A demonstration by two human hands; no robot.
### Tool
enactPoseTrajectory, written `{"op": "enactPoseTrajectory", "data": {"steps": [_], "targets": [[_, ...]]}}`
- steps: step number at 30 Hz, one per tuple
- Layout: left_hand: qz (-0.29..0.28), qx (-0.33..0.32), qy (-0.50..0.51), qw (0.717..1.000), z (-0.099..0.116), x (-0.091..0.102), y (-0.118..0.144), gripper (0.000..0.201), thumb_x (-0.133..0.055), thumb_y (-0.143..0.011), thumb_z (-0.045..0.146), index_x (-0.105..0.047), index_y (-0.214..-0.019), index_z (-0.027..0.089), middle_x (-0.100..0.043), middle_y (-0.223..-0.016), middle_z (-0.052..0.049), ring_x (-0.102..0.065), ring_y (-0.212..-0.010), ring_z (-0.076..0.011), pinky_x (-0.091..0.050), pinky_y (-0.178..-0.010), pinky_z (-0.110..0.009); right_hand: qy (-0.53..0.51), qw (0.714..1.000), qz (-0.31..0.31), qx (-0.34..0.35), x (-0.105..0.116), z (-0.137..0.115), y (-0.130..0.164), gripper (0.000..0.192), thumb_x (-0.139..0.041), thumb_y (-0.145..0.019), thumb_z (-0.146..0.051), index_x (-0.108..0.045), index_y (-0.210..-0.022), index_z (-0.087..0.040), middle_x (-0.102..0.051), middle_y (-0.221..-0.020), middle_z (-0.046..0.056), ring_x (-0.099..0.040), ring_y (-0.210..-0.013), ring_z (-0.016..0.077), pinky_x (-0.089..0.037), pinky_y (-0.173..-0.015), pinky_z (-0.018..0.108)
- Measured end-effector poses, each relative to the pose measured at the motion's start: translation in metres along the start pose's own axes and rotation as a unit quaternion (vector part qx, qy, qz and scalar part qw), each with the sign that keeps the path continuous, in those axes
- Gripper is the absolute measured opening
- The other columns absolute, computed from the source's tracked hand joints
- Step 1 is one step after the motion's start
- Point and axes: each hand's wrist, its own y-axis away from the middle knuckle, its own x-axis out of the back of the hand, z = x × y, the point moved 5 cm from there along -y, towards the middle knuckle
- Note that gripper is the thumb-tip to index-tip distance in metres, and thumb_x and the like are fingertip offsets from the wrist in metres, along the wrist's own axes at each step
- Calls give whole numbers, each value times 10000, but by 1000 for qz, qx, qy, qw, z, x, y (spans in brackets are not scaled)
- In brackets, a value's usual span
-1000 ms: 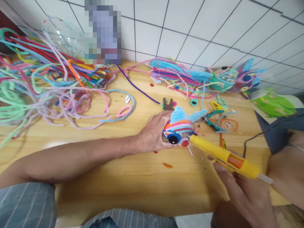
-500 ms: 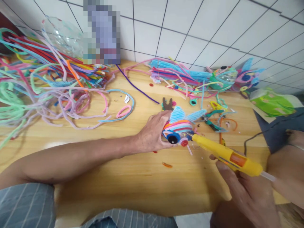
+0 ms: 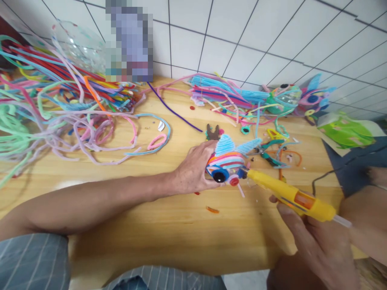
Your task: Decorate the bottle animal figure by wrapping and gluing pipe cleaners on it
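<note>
My left hand (image 3: 195, 167) is wrapped round a striped pipe-cleaner fish (image 3: 228, 161) just above the wooden table (image 3: 169, 233). The fish has light blue fins, a large black eye ringed in blue and a red and pink mouth. In my right hand (image 3: 317, 237) is a yellow hot glue gun (image 3: 290, 195), with a clear glue stick (image 3: 343, 220) poking from its back end. The gun's nozzle is at the right side of the fish, beside the mouth; whether it touches cannot be made out. Green-handled pliers (image 3: 269, 155) lie behind the nozzle.
Loose pipe cleaners (image 3: 69, 121) heap up on the left. A bundle of blue and pink pipe cleaners (image 3: 223, 90) lies by the tiled wall (image 3: 193, 36), near a green fish (image 3: 282, 100). A dark cord (image 3: 329, 173) crosses the right side. Another person's arm (image 3: 369, 217) shows at far right.
The glue gun and my right hand have shifted very slightly to the right. The fish and my left hand stay almost where they were.
</note>
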Motion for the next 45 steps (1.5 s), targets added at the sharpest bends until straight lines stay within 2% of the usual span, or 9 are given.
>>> {"op": "enactPoseTrajectory", "data": {"steps": [5,9,17,24,28,35,41,45], "targets": [[-9,13,-5,1000,0,0,-1,1022,-833,-856,710,-361,-1622,225,-553,-1623,-243,-544,-1540,-418,-501,-1227,-625,-25,999,-2,20,-2,-8,-3,231,-625,-1071,-432,-769,-1051,-253,-865,-1002,63,-848,-880,274,-681,-737,355],[-16,26,-2,1000,0,-1,-2,1025,-841,-839,718,-375,-1616,238,-565,-1620,-226,-543,-1548,-410,-499,-1234,-620,-2,999,-11,43,-5,-11,-2,237,-599,-1086,-418,-752,-1077,-238,-864,-1049,72,-850,-927,279,-683,-821,378],[2,-7,-20,1000,2,0,0,968,-797,-893,710,-366,-1600,209,-575,-1608,-244,-562,-1535,-402,-521,-1212,-597,0,997,2,80,-5,-22,-5,201,-606,-1089,-376,-746,-1082,-232,-855,-1042,56,-844,-930,256,-668,-816,334],[-13,39,-3,999,-2,-2,-1,1021,-844,-822,737,-407,-1595,233,-567,-1623,-240,-553,-1537,-414,-496,-1232,-626,-8,999,-4,35,-3,-11,-4,223,-597,-1099,-402,-752,-1102,-242,-863,-1017,35,-850,-902,241,-667,-740,308],[-9,25,-1,1000,-2,-1,0,1017,-843,-834,725,-392,-1603,236,-561,-1629,-238,-547,-1544,-413,-497,-1230,-623,1,1000,9,20,-1,-7,-3,221,-610,-1092,-414,-758,-1097,-250,-869,-1033,37,-856,-937,249,-672,-770,311],[-17,25,1,1000,0,0,-3,1016,-830,-838,742,-389,-1604,241,-575,-1611,-230,-555,-1539,-411,-504,-1227,-623,22,999,11,25,-2,-4,-2,271,-591,-1100,-476,-750,-1074,-257,-869,-992,37,-852,-868,263,-652,-691,343],[2,2,-2,1000,0,0,0,992,-836,-863,689,-375,-1610,224,-568,-1619,-239,-550,-1543,-407,-507,-1227,-618,14,999,16,38,-4,-7,-3,244,-599,-1097,-441,-742,-1096,-244,-865,-1028,53,-848,-939,264,-676,-788,348],[-12,23,-3,1000,-2,-1,0,1021,-852,-837,697,-388,-1617,229,-568,-1621,-229,-543,-1551,-406,-486,-1252,-622,7,998,2,57,-3,-16,-3,188,-607,-1094,-380,-740,-1076,-247,-859,-1018,53,-843,-913,250,-664,-758,326]]}}
